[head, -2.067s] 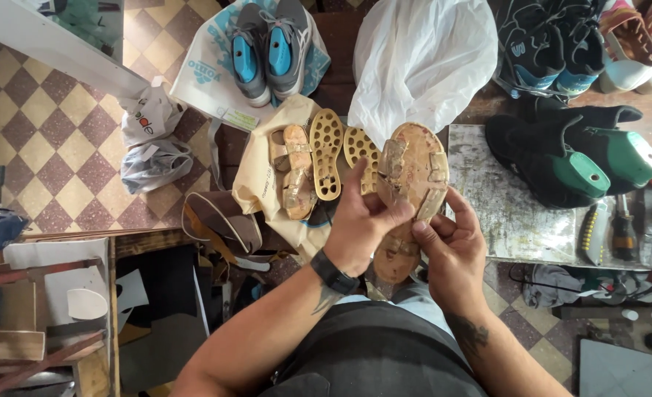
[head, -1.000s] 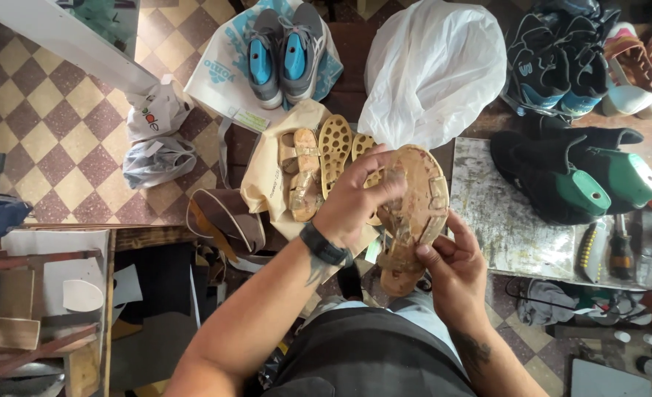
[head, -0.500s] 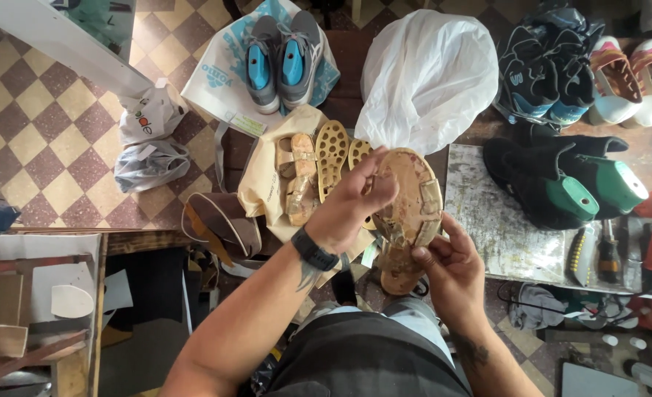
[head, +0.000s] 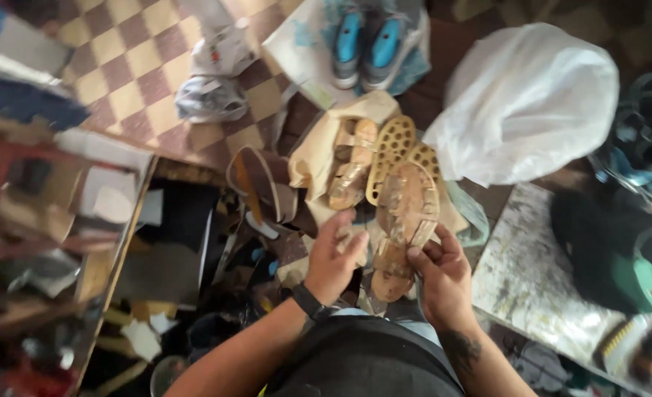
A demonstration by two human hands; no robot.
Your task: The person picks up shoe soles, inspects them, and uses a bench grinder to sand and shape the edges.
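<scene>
Both hands [head: 385,268] lower now, sandal [head: 403,228] upright.

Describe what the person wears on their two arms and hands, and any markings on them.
Both forearms are bare, with no sleeves reaching them, and neither hand is gloved. The left hand has a dark band, like a watch strap, around its wrist. The right hand wears nothing; a dark tattoo marks that forearm just below the wrist. No rings can be made out in this blurred view.
</scene>
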